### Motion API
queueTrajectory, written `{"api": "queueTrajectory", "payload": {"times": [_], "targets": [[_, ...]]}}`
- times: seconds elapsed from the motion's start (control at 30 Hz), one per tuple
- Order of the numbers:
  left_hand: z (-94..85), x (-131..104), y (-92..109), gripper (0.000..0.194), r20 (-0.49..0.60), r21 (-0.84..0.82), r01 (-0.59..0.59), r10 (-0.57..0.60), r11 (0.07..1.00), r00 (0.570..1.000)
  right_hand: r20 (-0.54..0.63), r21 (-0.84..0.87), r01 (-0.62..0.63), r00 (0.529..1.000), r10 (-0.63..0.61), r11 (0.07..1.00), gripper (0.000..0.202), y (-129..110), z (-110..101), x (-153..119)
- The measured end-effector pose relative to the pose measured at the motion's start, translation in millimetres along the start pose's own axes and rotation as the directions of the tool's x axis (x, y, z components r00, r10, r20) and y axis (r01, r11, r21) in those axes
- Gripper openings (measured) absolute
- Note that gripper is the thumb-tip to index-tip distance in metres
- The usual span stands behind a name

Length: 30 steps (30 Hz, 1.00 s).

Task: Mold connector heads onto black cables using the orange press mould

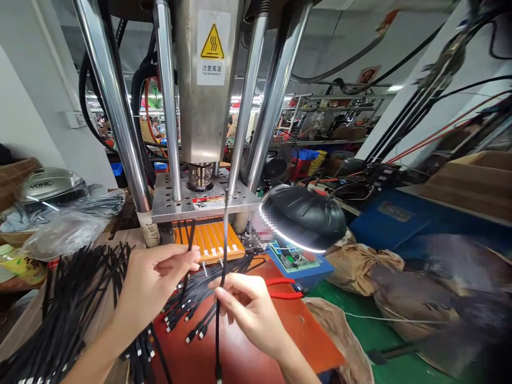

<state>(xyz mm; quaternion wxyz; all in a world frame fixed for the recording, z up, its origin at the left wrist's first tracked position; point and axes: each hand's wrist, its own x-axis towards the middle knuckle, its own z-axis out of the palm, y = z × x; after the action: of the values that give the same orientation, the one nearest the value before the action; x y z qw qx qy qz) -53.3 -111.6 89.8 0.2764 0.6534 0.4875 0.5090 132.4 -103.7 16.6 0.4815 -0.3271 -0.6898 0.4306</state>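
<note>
My left hand (158, 274) pinches a thin black cable (191, 237) between thumb and fingers, just in front of the orange grooved fixture (208, 240). A second black cable (218, 333) hangs nearly upright from the closed fingertips of my right hand (246, 306); its upper end reaches past the edge of the steel plate (172, 210), and its lower end has a plug near the bottom of the picture. Several cables with small metal plugs (194, 332) lie on the red-brown work surface (240, 354) between and behind my hands.
Above the fixture stands a press (204, 117) with steel columns and a high-temperature label. A big heap of black cables (76, 304) lies at left. At right are a black lamp (306, 216), a blue control box (316, 272), red-handled pliers (286, 290) and brown sacks (356, 266).
</note>
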Motion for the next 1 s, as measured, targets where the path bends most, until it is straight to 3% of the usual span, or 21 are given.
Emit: {"api": "queueTrajectory", "payload": {"times": [0.17,0.37,0.6,0.73,1.0], "targets": [[5.6,-1.9,9.1,0.023,0.029,-0.143,0.03,-0.026,0.989,0.999,0.028,-0.107,0.09,0.996,-0.087,0.99,0.013,2.3,5.6,-6.1],[11.4,-5.7,5.9,0.026,0.081,-0.158,0.071,-0.059,0.985,0.995,0.08,-0.26,0.15,0.988,-0.133,0.954,0.017,9.2,6.9,-13.6],[14.1,-9.7,6.2,0.023,0.071,-0.206,0.083,-0.069,0.975,0.995,0.086,-0.172,0.081,0.994,-0.067,0.982,0.026,13.2,9.2,-17.7],[12.4,-10.6,6.4,0.019,0.071,-0.216,0.09,-0.076,0.972,0.995,0.1,-0.152,0.14,0.987,-0.126,0.978,0.029,15.4,10.1,-17.5],[15.6,-6.6,3.2,0.011,0.046,-0.325,0.067,-0.055,0.943,0.997,0.0,-0.227,0.18,0.983,-0.184,0.957,0.033,10.8,16.3,-9.4]]}}
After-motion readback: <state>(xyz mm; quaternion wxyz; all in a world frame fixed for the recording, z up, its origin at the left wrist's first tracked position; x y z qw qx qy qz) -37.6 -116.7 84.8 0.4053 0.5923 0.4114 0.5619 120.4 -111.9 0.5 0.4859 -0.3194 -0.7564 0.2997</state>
